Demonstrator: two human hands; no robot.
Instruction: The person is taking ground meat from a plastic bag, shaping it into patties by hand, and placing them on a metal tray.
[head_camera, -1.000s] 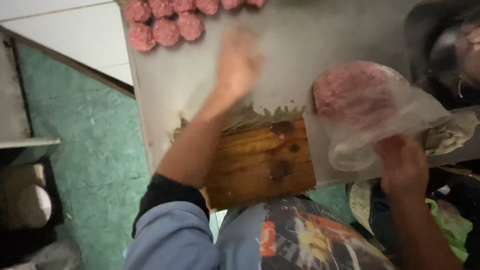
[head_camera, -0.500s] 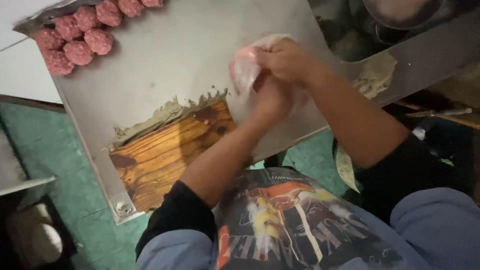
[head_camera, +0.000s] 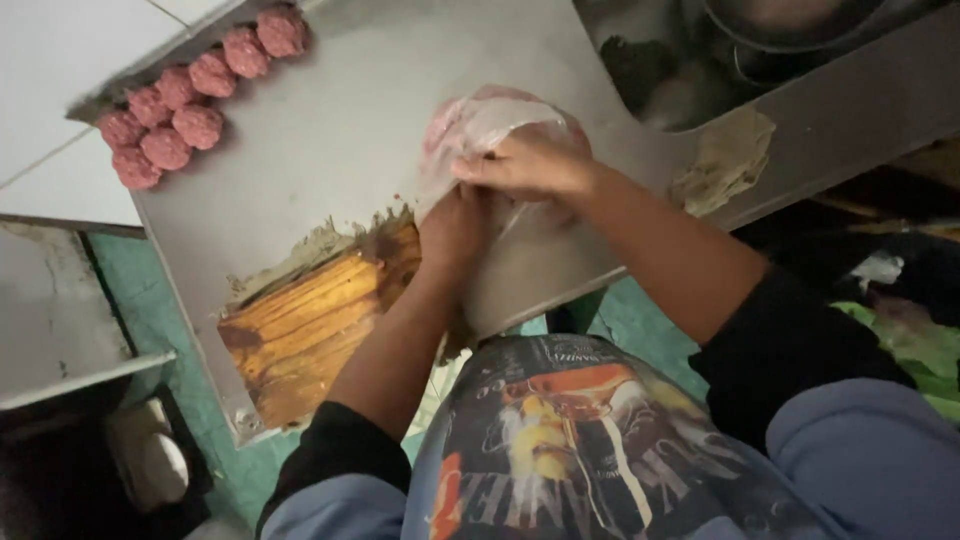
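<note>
Clear plastic bag of pink minced meat (head_camera: 490, 125): it is lying on the grey metal worktop (head_camera: 330, 140), at centre, slightly far of the table's near edge. My right hand (head_camera: 530, 165) is resting on top of it, fingers curled around the plastic, gripping it. My left hand (head_camera: 455, 225) is pressing against the bag's near side; I cannot tell how its fingers are set. Far left: a cluster of round meat patties (head_camera: 190, 100) is sitting on the worktop. Near left: a bare wooden patch (head_camera: 310, 330) is showing through the metal sheet.
</note>
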